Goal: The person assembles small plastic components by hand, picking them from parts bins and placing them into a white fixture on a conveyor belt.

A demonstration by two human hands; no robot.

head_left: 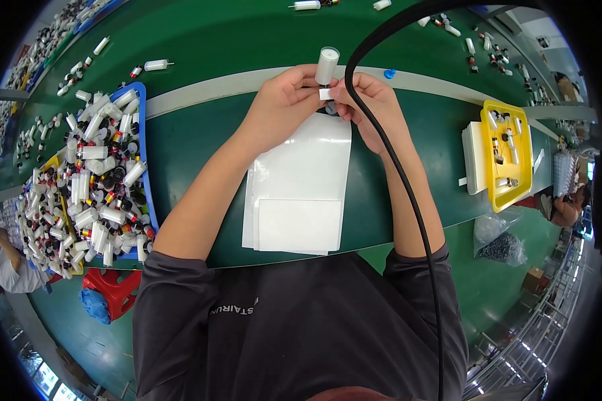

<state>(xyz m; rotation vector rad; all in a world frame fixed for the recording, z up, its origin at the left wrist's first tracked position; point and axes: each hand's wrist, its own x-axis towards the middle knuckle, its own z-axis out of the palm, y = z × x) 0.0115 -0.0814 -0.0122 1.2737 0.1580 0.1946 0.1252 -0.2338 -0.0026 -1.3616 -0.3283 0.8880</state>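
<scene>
White bottle, pinched between left hand and right hand, fingertips closed; its tag seems not fully wrapped (plenty more bottles fill that blue bin).

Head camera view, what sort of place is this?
Probably a factory workshop: there's a long green workbench, a blue bin heaped with small white parts, and a yellow tray holding more of them.
</scene>
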